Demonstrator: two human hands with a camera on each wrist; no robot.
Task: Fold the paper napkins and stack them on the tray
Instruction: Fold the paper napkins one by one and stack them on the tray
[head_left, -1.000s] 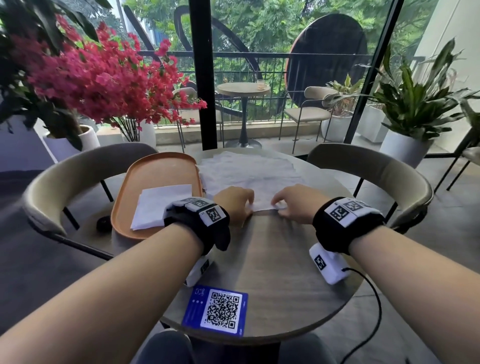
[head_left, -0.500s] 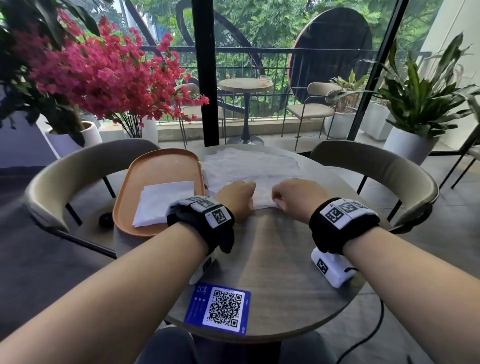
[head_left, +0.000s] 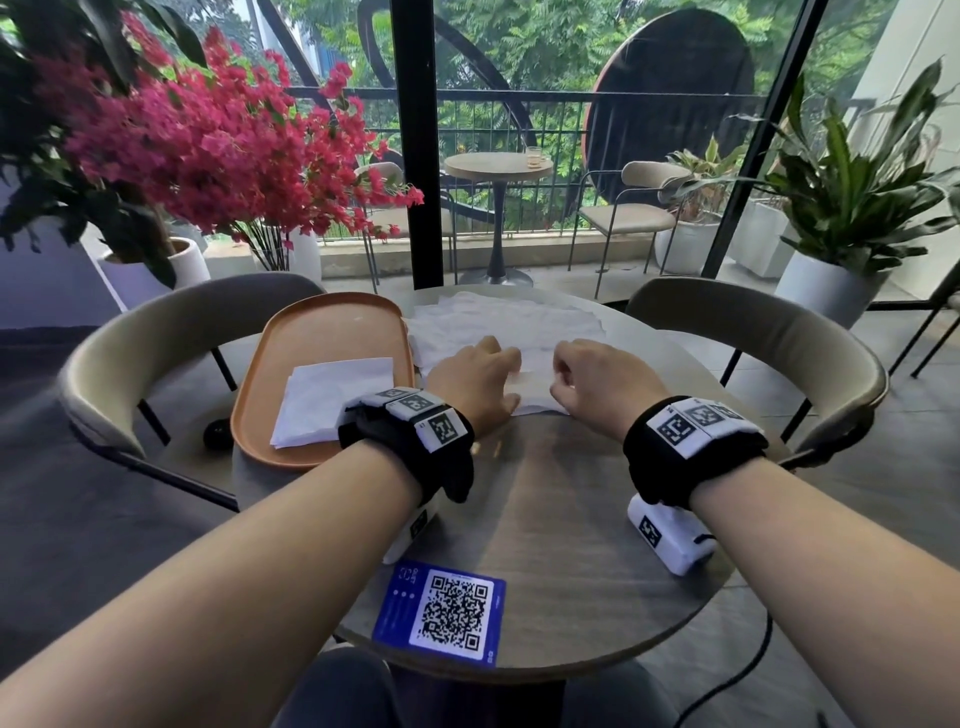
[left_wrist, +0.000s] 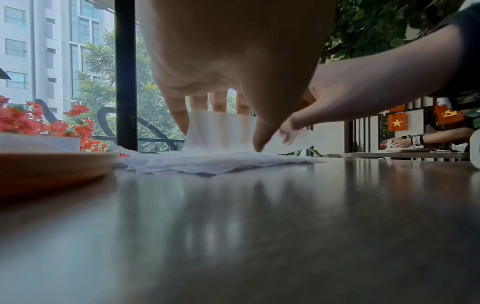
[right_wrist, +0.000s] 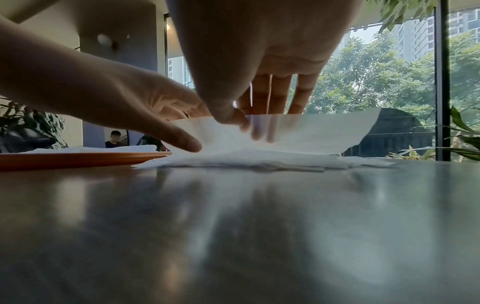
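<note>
An orange tray (head_left: 322, 332) lies at the table's left with one folded white napkin (head_left: 332, 400) on it. Right of it sits a pile of unfolded napkins (head_left: 509, 317). My left hand (head_left: 511, 379) and right hand (head_left: 558, 379) are side by side at the pile's near edge. Each holds the near edge of the top napkin (right_wrist: 324, 131), raised off the pile. In the right wrist view my right hand (right_wrist: 241, 123) pinches it between thumb and fingers. In the left wrist view my left hand (left_wrist: 233, 127) has its fingers behind the raised napkin (left_wrist: 221, 131) and its thumb in front.
A blue QR card (head_left: 441, 613) lies near the round table's (head_left: 571, 519) front edge. Beige chairs (head_left: 769, 332) stand left and right of the table. Potted plants and red flowers (head_left: 208, 145) stand behind, by the glass wall. Another person sits at a far table (left_wrist: 405, 142).
Both hands lay on the pile's near edge a second ago. They have since taken hold of the top napkin's near edge and raised it, moving slightly away from me.
</note>
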